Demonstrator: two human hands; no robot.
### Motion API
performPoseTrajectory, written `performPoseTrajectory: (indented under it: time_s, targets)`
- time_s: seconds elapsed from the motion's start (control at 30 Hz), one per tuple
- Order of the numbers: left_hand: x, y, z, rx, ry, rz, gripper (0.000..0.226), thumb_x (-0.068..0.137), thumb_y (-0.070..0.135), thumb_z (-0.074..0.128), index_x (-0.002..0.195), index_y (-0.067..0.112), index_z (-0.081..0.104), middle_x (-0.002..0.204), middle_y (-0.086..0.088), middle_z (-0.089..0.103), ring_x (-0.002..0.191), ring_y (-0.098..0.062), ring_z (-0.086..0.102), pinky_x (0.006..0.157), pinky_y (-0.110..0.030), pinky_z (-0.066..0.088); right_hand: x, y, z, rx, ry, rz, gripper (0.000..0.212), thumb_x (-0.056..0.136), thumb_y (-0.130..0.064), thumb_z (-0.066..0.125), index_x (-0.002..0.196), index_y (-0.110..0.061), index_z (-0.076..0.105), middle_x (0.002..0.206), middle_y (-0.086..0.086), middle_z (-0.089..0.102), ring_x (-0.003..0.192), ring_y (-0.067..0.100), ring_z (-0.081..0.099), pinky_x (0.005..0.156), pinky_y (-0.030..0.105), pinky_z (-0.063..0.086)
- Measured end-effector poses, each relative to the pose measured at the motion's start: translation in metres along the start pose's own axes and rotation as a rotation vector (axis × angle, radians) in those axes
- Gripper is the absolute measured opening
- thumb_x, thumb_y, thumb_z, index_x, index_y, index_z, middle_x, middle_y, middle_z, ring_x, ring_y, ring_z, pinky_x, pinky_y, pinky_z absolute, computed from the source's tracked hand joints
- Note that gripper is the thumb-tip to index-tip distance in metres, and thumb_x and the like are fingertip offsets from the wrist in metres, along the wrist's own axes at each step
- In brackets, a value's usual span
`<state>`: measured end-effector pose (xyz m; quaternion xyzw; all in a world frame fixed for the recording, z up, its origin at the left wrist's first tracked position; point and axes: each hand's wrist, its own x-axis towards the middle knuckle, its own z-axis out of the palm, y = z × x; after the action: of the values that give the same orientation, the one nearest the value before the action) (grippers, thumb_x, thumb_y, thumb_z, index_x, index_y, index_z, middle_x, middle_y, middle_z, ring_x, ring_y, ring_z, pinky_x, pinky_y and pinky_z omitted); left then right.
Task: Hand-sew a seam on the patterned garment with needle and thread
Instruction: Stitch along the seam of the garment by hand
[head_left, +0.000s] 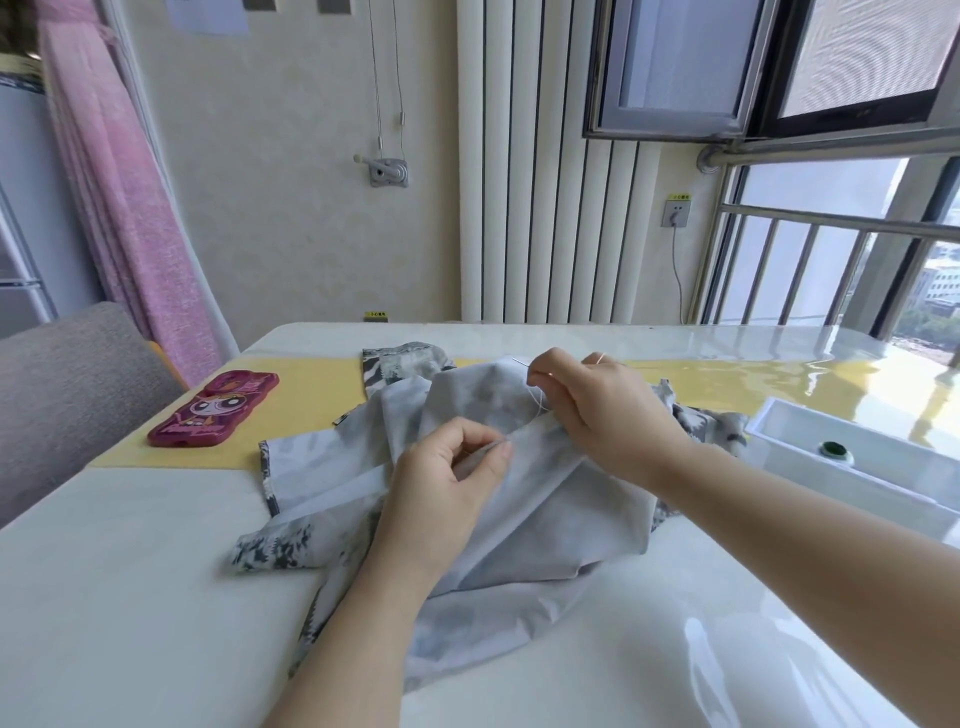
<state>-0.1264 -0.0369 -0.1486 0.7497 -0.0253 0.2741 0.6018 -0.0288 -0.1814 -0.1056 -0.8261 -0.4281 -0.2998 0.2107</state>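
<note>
Now: patterned garment (545, 519) lies inside out on table (156, 571), bunched between both hands. Left hand (447, 478) pinches the seam fold between thumb and forefinger, other fingers curled. Right hand (597, 410) pinches needle (519, 361) at its fingertips, just beyond the fold's far end. Needle's long axis points up and left, away from the person. Thread (540, 399) drops from needle to cloth beside the right hand. Judgement: mid-stitch; next entry lies down the fold, between needle and left pinch, so the tip must turn back toward the left hand
</note>
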Motion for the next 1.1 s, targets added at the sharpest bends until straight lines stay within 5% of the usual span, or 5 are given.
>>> performPoseTrajectory:
  time_s: [0.13,0.3,0.43,0.77,1.1]
  targets:
    - [0.0,0.0,-0.003,0.009,0.009,0.004,0.01,0.088,0.012,0.065,0.078,0.014,0.064,0.047,0.018,0.052,0.045,0.004,0.043,0.051,-0.008,0.035,0.007,0.003,-0.011,0.066,-0.231,0.016,0.021,0.099,-0.023,0.042,0.102,-0.019,0.063,0.088,-0.003,0.067,0.079,0.025,0.06,0.067,0.037,0.046]
    - [0.0,-0.001,-0.003,0.027,0.012,-0.001,0.008,0.088,0.014,0.065,0.08,0.014,0.065,0.05,0.018,0.054,0.048,0.003,0.045,0.053,-0.009,0.037,0.024,0.0,-0.028,-0.109,-0.501,-0.081,0.027,0.098,-0.023,0.046,0.114,-0.03,0.067,0.114,-0.005,0.056,0.108,0.019,0.046,0.094,0.033,0.038]
    - [0.0,-0.002,-0.005,0.044,0.011,0.008,0.008,0.088,0.016,0.065,0.081,0.015,0.065,0.052,0.019,0.055,0.051,0.004,0.047,0.055,-0.009,0.037,0.032,-0.009,-0.035,-0.262,-0.586,-0.151,0.026,0.098,-0.029,0.046,0.115,-0.036,0.065,0.11,-0.01,0.059,0.102,0.015,0.04,0.092,0.031,0.037]
    - [0.001,-0.003,-0.006,0.047,0.007,0.002,0.008,0.089,0.018,0.065,0.081,0.018,0.065,0.051,0.02,0.053,0.05,0.004,0.044,0.055,-0.01,0.036,0.04,-0.015,-0.04,-0.186,-0.659,-0.101,0.023,0.097,-0.03,0.05,0.11,-0.038,0.067,0.105,-0.009,0.065,0.108,0.015,0.039,0.096,0.033,0.038]
    - [0.001,-0.003,-0.006,0.054,0.003,-0.003,0.009,0.09,0.019,0.064,0.081,0.02,0.064,0.05,0.02,0.052,0.049,0.003,0.042,0.053,-0.01,0.036,0.04,-0.02,-0.045,-0.009,-0.763,0.039,0.028,0.096,-0.019,0.049,0.11,-0.032,0.069,0.111,-0.013,0.065,0.092,0.004,0.052,0.074,0.009,0.038]
